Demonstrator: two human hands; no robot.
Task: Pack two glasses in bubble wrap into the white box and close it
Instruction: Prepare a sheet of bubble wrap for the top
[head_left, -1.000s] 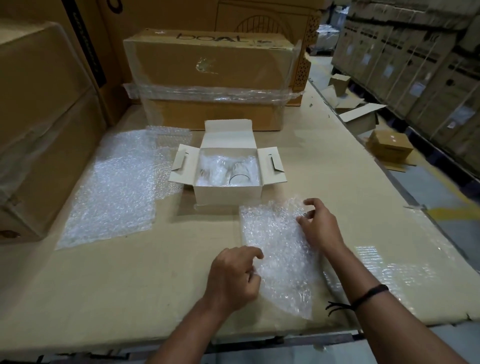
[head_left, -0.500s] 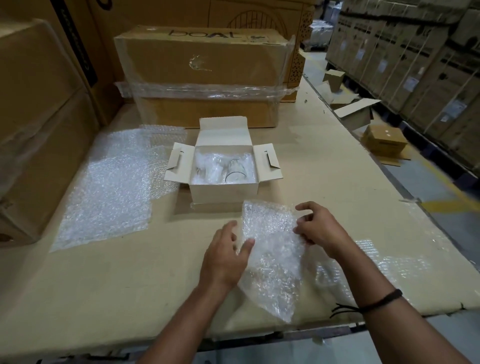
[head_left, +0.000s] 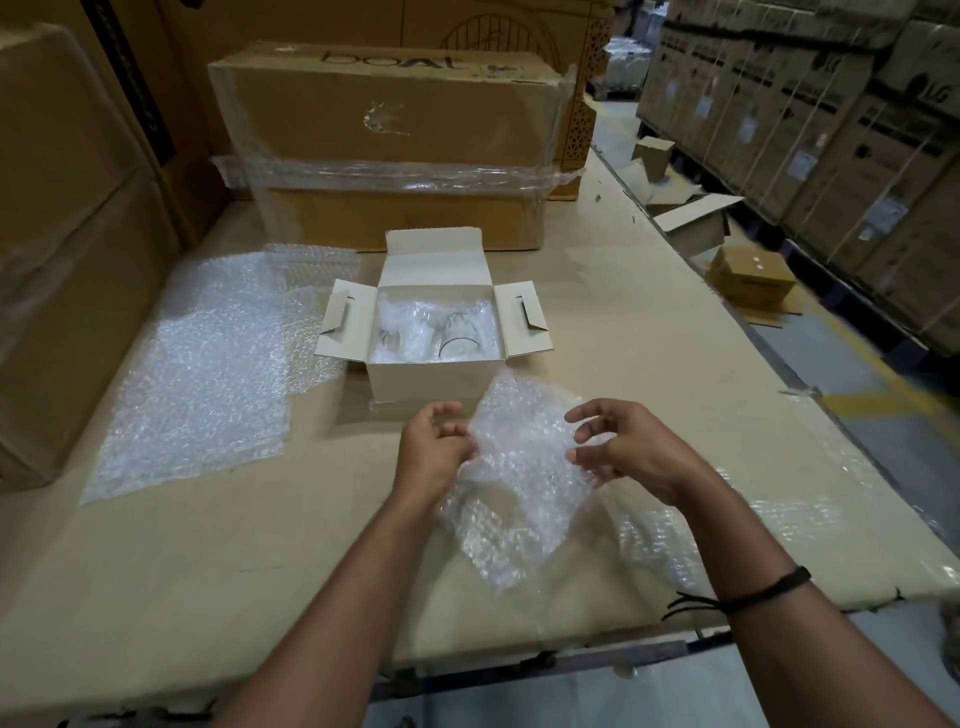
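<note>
The white box (head_left: 426, 382) stands open in the middle of the table, lid and both side flaps spread out. Inside lie two glasses (head_left: 460, 338) amid bubble wrap. Just in front of the box I hold a loose sheet of bubble wrap (head_left: 519, 467) lifted off the table. My left hand (head_left: 434, 449) grips its left edge. My right hand (head_left: 618, 449) holds its right side, fingers curled over the sheet. The sheet's lower end hangs down toward the table's near edge.
A large sheet of bubble wrap (head_left: 208, 374) lies flat left of the box; another (head_left: 727, 530) lies under my right forearm. A taped brown carton (head_left: 395, 145) stands behind the box, big cartons (head_left: 67, 234) at left. The table's right edge drops to an aisle with small boxes (head_left: 753, 278).
Both hands have lifted the bubble wrap sheet off the table and brought it up closer to the box; it lay flat a second ago.
</note>
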